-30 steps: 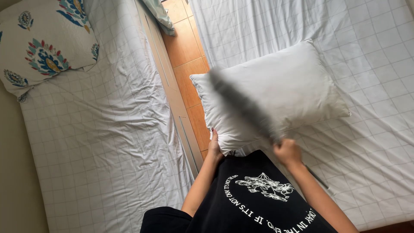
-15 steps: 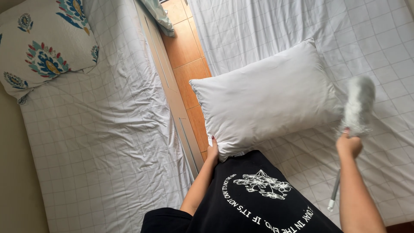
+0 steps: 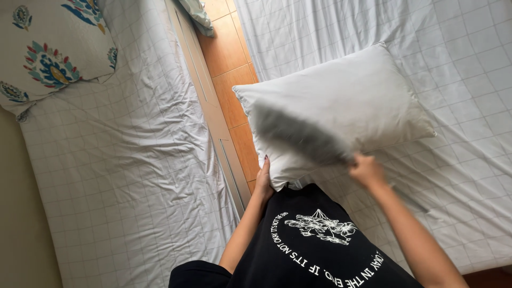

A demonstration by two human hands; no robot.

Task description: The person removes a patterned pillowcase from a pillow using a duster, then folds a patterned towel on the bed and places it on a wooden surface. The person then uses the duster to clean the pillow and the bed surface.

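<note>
A plain white pillow [image 3: 346,101] lies on the right bed near its left edge. My left hand [image 3: 263,180] grips the pillow's near left corner. My right hand [image 3: 366,169] is closed on the handle of a grey duster [image 3: 298,136], whose blurred head sweeps across the pillow's near side. My black printed shirt [image 3: 314,240] fills the bottom of the view.
A left bed with a white checked sheet [image 3: 122,176] carries a flower-patterned pillow [image 3: 48,53] at the top left. A strip of wooden floor [image 3: 229,80] runs between the two beds. The right bed's checked sheet [image 3: 469,133] extends to the right.
My right hand has swung the duster from the pillow's right side back across its near side. My left hand has stayed on the pillow's corner.
</note>
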